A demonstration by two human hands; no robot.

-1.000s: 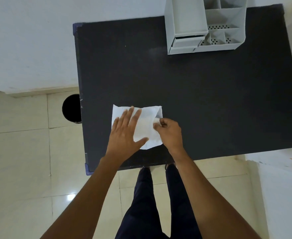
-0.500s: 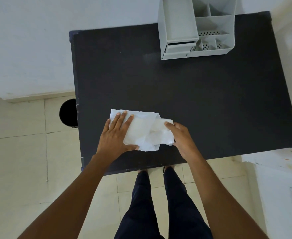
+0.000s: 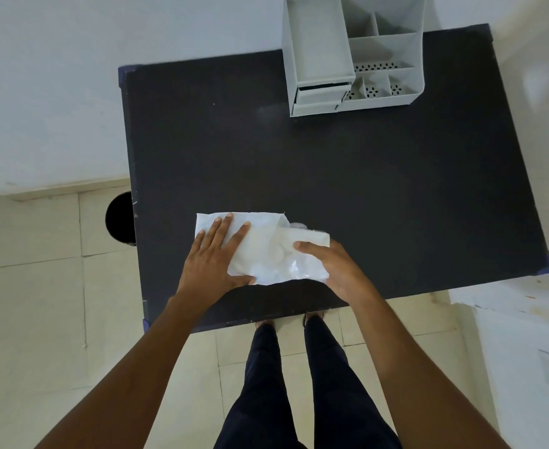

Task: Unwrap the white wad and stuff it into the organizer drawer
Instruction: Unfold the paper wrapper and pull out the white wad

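While the white wad [image 3: 266, 251] is lying partly unfolded near the front edge of the black table [image 3: 364, 196], the left hand [image 3: 213, 259] is pressing flat on its left half, fingers spread and gripping nothing. The right hand [image 3: 331, 265] is resting open-fingered on its right edge. The grey organizer [image 3: 352, 53], with its drawer [image 3: 320, 94], is standing well apart at the table's far edge.

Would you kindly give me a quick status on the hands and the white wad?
Left hand flat, pinning white wad. Right hand on its right edge, partly spread. Organizer drawer ajar at table's far side. Path clear.
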